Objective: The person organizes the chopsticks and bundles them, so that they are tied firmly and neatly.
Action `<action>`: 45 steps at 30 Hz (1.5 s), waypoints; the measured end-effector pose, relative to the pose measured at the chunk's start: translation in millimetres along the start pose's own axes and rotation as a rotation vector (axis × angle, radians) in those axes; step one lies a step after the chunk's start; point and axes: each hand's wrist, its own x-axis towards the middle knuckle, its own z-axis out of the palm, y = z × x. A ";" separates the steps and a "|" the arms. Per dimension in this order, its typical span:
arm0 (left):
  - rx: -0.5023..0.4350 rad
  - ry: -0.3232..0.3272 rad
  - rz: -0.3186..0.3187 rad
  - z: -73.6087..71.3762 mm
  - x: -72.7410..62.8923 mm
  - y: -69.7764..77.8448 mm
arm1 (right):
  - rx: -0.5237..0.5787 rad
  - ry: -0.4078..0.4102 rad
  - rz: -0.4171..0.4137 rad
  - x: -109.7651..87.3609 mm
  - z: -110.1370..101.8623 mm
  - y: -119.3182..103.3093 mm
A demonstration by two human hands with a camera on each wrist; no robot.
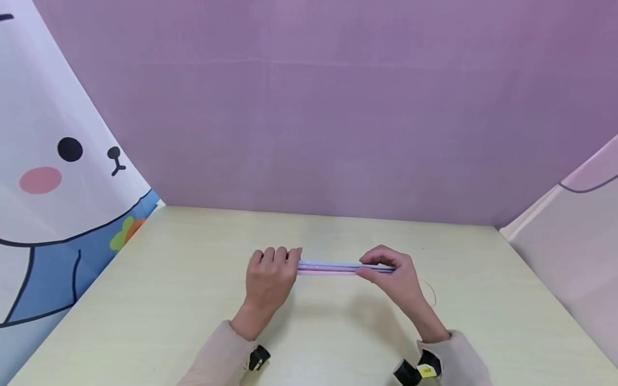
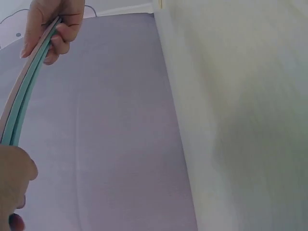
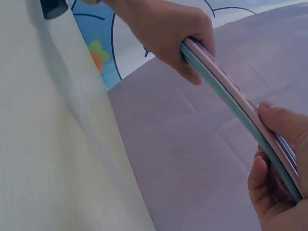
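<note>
A bundle of long, thin pastel strips (image 1: 328, 267) in blue, purple and pink stretches level between both hands above the table. Teal and pink sides of the bundle (image 3: 231, 98) show in the right wrist view. My left hand (image 1: 271, 273) grips the left end, its fingers curled over and the end hidden inside. Toward the other end, my right hand (image 1: 393, 273) pinches the bundle between thumb and fingers. That pinch also shows beyond the bundle (image 2: 29, 82) in the left wrist view, with the right hand (image 2: 55, 29) at the top.
On the pale table (image 1: 207, 289), a thin yellowish loop (image 1: 435, 295) lies beside the right wrist. A purple cloth wall (image 1: 328, 128) rises along the back edge. Cartoon-printed cloth (image 1: 87, 203) hangs at the left, and a pale panel (image 1: 574, 246) borders the right.
</note>
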 end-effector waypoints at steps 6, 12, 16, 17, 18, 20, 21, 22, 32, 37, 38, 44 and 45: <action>0.041 0.019 0.042 -0.8 0.6 0.1 | 0.055 -0.024 0.031 0.6 -2.8 -1.8; 0.060 0.034 0.095 1.4 2.4 -0.3 | 0.034 0.006 0.134 0.1 -7.2 -7.5; 0.039 0.034 0.097 2.4 1.4 -0.6 | 0.031 0.004 0.158 -0.4 -7.3 -9.6; 0.032 0.029 0.089 2.3 1.0 -0.7 | 0.030 -0.002 0.160 -0.6 -7.0 -9.4; 0.024 0.019 0.080 2.1 0.6 -0.8 | 0.030 -0.010 0.164 -0.9 -6.7 -9.0; 0.009 0.002 0.063 1.9 -0.4 -0.8 | 0.032 -0.031 0.166 -1.9 -6.3 -7.7; 0.005 -0.005 0.057 1.9 -0.9 -0.8 | 0.027 -0.042 0.165 -2.6 -6.3 -7.0; -0.001 -0.012 0.051 1.7 -1.2 -0.7 | 0.022 -0.052 0.166 -3.6 -6.5 -6.4; -0.008 -0.070 0.022 2.2 -5.3 -0.9 | -0.036 -0.067 0.136 -12.6 -21.1 -3.2; -0.008 -0.081 0.025 2.8 -5.7 -1.6 | -0.039 -0.041 0.144 -15.6 -32.0 -1.3; -0.006 -0.082 0.026 2.7 -5.6 -1.7 | -0.041 -0.035 0.148 -16.3 -34.4 -1.0; 0.000 -0.084 0.028 2.5 -4.1 -3.9 | -0.058 -0.001 0.139 -21.1 -50.0 -1.0; 0.001 -0.083 0.028 2.7 -3.6 -4.4 | -0.062 0.004 0.132 -22.0 -52.4 -0.9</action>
